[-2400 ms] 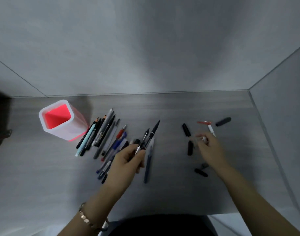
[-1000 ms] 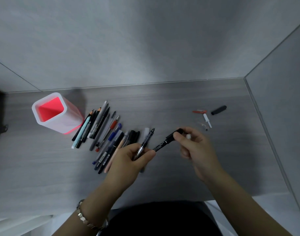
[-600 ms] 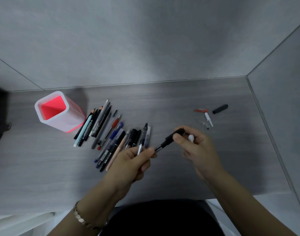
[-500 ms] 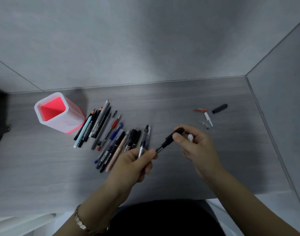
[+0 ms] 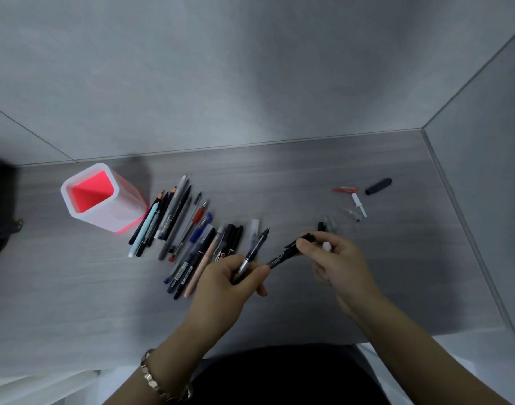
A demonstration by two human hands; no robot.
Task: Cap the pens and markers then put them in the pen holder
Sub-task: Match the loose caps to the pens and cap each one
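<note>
The grey desk point(image 5: 279, 176) carries a white, red-lined pen holder point(image 5: 124, 211) at far left, upright, with a row of pens point(image 5: 180, 226) just beside it. The left hand point(image 5: 235, 279) curls round an uncapped pen point(image 5: 254, 248) and touches the near end of a black marker point(image 5: 282, 256). The right hand point(image 5: 335, 258) pinches the marker's far end. A black cap point(image 5: 378, 186), a red cap point(image 5: 344, 189) and a white cap point(image 5: 359, 204) lie at far right.

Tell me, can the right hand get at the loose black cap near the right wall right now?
Probably, once freed: the right hand pinches a black pen and holds a white piece, but only small caps lie between it and the black cap.
</note>
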